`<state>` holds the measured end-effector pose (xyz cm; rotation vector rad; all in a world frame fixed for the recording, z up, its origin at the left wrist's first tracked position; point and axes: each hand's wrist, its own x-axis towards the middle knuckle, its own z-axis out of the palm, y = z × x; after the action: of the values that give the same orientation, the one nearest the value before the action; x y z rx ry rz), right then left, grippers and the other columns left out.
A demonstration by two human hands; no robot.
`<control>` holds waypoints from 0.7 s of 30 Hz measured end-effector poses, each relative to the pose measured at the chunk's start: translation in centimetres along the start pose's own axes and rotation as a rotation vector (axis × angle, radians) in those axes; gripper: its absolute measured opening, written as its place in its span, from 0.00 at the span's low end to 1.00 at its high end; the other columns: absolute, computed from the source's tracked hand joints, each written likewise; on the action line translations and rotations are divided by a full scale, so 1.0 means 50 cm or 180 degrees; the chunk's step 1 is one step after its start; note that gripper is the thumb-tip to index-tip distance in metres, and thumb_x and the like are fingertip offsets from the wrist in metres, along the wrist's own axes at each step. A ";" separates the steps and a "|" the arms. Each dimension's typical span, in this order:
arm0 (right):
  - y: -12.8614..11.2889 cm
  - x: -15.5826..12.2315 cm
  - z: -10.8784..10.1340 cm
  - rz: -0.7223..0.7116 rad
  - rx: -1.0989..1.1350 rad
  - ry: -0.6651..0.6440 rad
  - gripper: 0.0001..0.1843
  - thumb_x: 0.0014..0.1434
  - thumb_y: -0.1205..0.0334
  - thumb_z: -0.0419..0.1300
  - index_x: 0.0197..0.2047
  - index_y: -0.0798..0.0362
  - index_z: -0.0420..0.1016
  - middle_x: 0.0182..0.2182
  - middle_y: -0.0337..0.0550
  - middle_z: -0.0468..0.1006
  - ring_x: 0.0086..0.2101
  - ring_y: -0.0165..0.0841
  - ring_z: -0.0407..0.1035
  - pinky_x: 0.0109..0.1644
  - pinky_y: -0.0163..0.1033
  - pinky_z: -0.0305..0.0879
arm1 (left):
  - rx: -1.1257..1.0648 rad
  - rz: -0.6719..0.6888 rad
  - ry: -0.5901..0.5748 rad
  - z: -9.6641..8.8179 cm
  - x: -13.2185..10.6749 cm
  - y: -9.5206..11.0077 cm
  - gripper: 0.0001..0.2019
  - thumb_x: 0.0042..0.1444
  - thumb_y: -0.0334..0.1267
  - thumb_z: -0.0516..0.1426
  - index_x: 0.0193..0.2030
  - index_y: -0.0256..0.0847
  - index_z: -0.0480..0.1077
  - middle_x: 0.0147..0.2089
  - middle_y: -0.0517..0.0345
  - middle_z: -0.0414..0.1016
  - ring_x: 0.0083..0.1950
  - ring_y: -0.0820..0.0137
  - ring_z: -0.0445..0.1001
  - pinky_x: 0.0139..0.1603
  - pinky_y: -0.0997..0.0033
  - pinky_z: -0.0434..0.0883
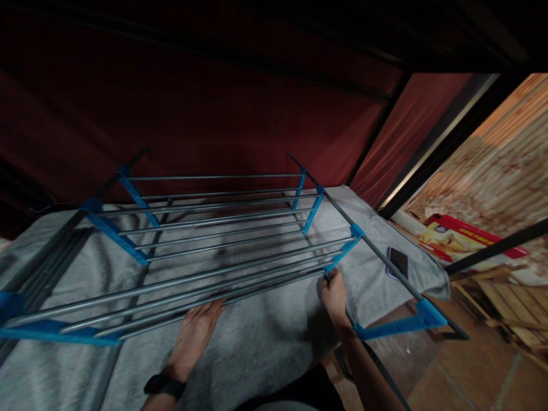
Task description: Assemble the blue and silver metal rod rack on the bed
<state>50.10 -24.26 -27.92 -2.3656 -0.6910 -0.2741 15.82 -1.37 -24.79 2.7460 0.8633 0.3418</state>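
Note:
A metal rack (222,228) with grey rods and blue plastic brackets lies on its side over a grey blanket (265,337). My left hand (197,331), with a black watch on its wrist, lies flat under the nearest rods, fingers stretched out. My right hand (334,294) pinches the end of the nearest rod (240,292) where it meets a blue bracket (342,254).
A dark phone (399,261) lies on the blanket's right corner beside the rack's side pole. A red curtain (192,114) hangs behind. To the right are a red and yellow box (458,238), wooden pallets (509,302) and tiled floor.

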 end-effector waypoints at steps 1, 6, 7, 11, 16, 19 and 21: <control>0.000 0.003 0.000 0.0006 -0.0036 -0.0006 0.22 0.61 0.59 0.48 0.56 0.57 0.65 0.44 0.55 0.75 0.46 0.45 0.70 0.53 0.49 0.67 | -0.0004 -0.0005 -0.0005 0.001 0.000 -0.001 0.22 0.69 0.44 0.43 0.58 0.42 0.73 0.52 0.50 0.81 0.52 0.55 0.78 0.55 0.52 0.72; -0.002 0.021 -0.001 0.0007 -0.0176 -0.0074 0.17 0.62 0.60 0.48 0.49 0.58 0.70 0.42 0.59 0.74 0.45 0.47 0.70 0.52 0.50 0.66 | -0.0037 0.0076 0.0093 0.010 -0.003 -0.007 0.21 0.68 0.46 0.45 0.58 0.45 0.73 0.52 0.51 0.80 0.53 0.56 0.78 0.55 0.54 0.71; -0.003 0.025 -0.002 -0.0011 -0.0183 -0.0092 0.17 0.61 0.61 0.47 0.48 0.58 0.70 0.42 0.59 0.74 0.45 0.46 0.70 0.52 0.49 0.66 | -0.0033 0.0082 0.0123 0.011 -0.003 -0.007 0.21 0.68 0.46 0.45 0.58 0.45 0.73 0.52 0.51 0.80 0.52 0.56 0.78 0.55 0.54 0.71; -0.007 0.030 -0.004 -0.0060 -0.0197 -0.0141 0.16 0.61 0.62 0.48 0.49 0.57 0.70 0.44 0.58 0.74 0.46 0.46 0.69 0.53 0.50 0.66 | 0.0009 0.0014 0.0184 0.012 -0.004 -0.009 0.22 0.68 0.46 0.44 0.57 0.45 0.73 0.49 0.50 0.81 0.50 0.56 0.78 0.53 0.54 0.71; -0.020 0.022 -0.001 -0.0031 -0.0233 -0.0107 0.18 0.61 0.58 0.51 0.51 0.58 0.68 0.45 0.59 0.74 0.47 0.47 0.69 0.54 0.50 0.65 | -0.0037 0.0052 0.0207 0.012 -0.004 -0.015 0.22 0.68 0.47 0.44 0.56 0.43 0.74 0.49 0.50 0.81 0.50 0.57 0.78 0.55 0.54 0.71; -0.025 0.018 0.003 -0.0007 -0.0276 -0.0055 0.19 0.62 0.57 0.50 0.51 0.59 0.67 0.45 0.60 0.74 0.47 0.47 0.69 0.54 0.50 0.65 | -0.0018 0.0052 0.0212 0.011 -0.003 -0.016 0.22 0.69 0.47 0.44 0.56 0.43 0.74 0.49 0.50 0.81 0.50 0.56 0.78 0.54 0.53 0.71; -0.027 0.016 0.006 0.0008 -0.0306 -0.0010 0.18 0.62 0.56 0.50 0.51 0.59 0.67 0.44 0.60 0.74 0.47 0.47 0.69 0.54 0.50 0.65 | -0.0003 0.0071 0.0221 0.010 -0.003 -0.016 0.22 0.69 0.47 0.43 0.56 0.43 0.74 0.50 0.50 0.81 0.50 0.56 0.78 0.54 0.53 0.72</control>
<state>50.04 -22.85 -27.16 -2.4583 -0.6903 -0.3090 15.44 -0.92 -25.53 2.7595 0.8498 0.4442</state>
